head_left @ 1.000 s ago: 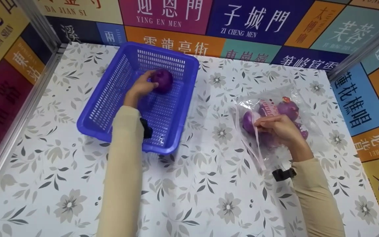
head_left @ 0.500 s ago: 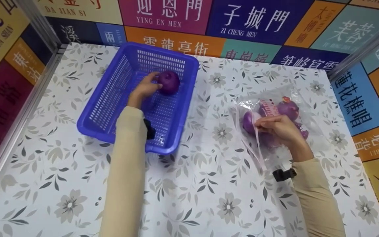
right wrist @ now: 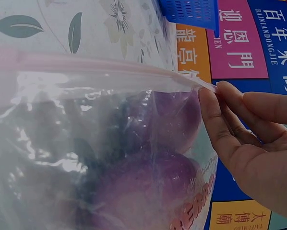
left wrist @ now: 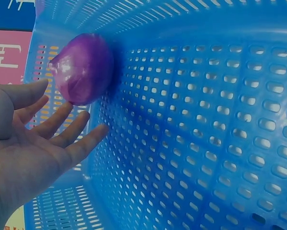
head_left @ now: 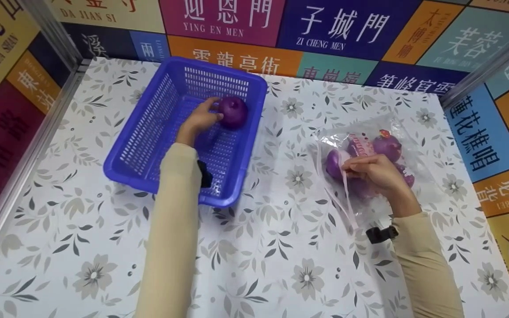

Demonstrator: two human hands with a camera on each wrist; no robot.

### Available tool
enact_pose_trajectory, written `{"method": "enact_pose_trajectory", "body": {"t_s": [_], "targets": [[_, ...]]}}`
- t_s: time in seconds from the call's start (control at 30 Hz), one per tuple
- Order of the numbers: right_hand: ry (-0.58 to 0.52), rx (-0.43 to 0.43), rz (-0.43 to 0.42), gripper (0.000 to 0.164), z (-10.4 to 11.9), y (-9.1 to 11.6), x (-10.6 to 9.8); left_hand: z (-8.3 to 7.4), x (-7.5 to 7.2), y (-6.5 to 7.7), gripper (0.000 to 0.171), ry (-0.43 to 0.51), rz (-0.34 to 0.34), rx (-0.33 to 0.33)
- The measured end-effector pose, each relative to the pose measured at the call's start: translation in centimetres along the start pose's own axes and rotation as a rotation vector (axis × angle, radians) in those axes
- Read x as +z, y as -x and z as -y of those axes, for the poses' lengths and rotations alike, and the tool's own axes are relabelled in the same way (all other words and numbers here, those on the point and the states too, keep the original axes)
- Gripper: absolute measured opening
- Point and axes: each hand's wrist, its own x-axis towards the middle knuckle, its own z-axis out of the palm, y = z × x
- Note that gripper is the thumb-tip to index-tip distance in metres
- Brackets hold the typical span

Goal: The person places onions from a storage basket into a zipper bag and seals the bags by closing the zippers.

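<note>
In the blue-purple plastic basket (head_left: 254,128) a red onion (head_left: 233,113) sits toward the far right end. My left hand (head_left: 201,118) reaches in from the left, and its fingertips are right at the onion's near side. The left wrist view shows that hand with spread, mostly straight fingers (left wrist: 71,129) beside the onion (left wrist: 83,69). At the right, my right hand (head_left: 376,172) pinches the pink zip edge (right wrist: 110,64) of a clear plastic bag (head_left: 391,121). Through its film several purple onions (head_left: 387,149) show, partly covered by that hand.
A white table covering (head_left: 276,256) with grey flowers and leaves lies under basket and bag. Colourful lettered panels (head_left: 334,26) rise behind the table and along both sides. Small black wrist cameras (head_left: 381,234) sit at the cuffs.
My left hand and the onion have shifted right inside the basket, and the onion now sits nearer the right wall. My right hand and the bag have stayed in place.
</note>
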Motion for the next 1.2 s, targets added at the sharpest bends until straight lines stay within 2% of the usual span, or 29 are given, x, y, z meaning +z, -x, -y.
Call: {"method": "enact_pose_trajectory", "body": {"t_s": [0.37,0.63,0.87,1.0,1.2], "targets": [[0.024,0.007,0.008,0.021,0.06,-0.02,-0.08,-0.02,0.21,-0.13,0.058,-0.007,0.007,-0.004],[0.032,0.002,0.006,0.02,0.08,-0.01,-0.06,-0.02,0.32,-0.2,0.059,-0.015,0.014,0.017],[0.011,-0.021,0.024,0.023,0.05,0.01,-0.05,-0.22,0.49,-0.16,0.056,0.105,0.001,-0.033],[0.017,-0.016,0.02,0.024,0.05,0.01,-0.05,-0.28,0.48,-0.06,0.051,0.095,-0.023,-0.074],[0.036,-0.007,0.013,0.025,0.06,0.02,-0.03,-0.2,0.44,-0.14,0.047,0.083,-0.016,-0.115]]}}
